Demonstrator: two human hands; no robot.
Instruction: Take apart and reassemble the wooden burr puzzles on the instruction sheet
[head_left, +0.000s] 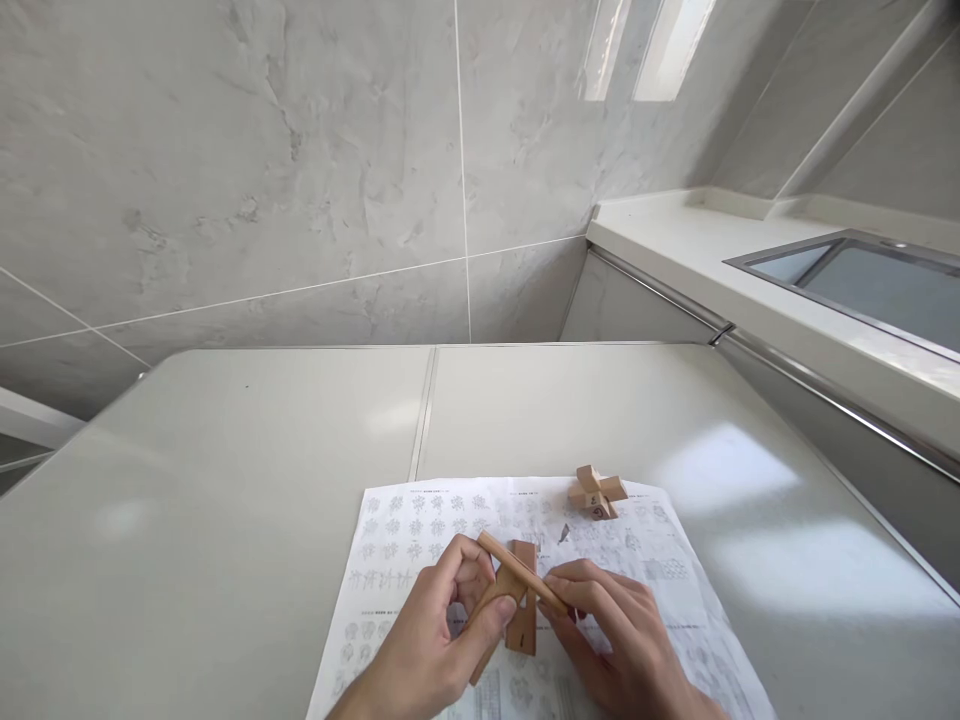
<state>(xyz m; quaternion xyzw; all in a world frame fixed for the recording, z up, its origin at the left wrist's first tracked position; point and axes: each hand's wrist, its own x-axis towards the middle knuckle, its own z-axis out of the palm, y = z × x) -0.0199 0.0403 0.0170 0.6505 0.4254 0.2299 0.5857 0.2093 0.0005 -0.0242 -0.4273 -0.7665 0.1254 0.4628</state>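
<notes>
Crossed wooden puzzle pieces are held between my two hands above a printed sheet. My left hand (450, 635) is closed around a flat wooden piece (509, 583), its thumb pressed on the face. The fingertips of my right hand (619, 630) pinch the lower right end of a long wooden stick (517, 567), which slants across the other pieces. An upright wooden piece (523, 635) with a dark mark near its bottom stands behind them; whether it joins them or lies on the paper I cannot tell. My fingers partly hide the pieces.
The instruction sheet (427, 580) with small diagrams lies on a white table (225, 500). On its far right part sits an assembled wooden cross-shaped puzzle (598, 493) with marked ends. A counter (675, 235) with a sink (862, 280) runs along the right; a tiled wall (300, 150) stands behind.
</notes>
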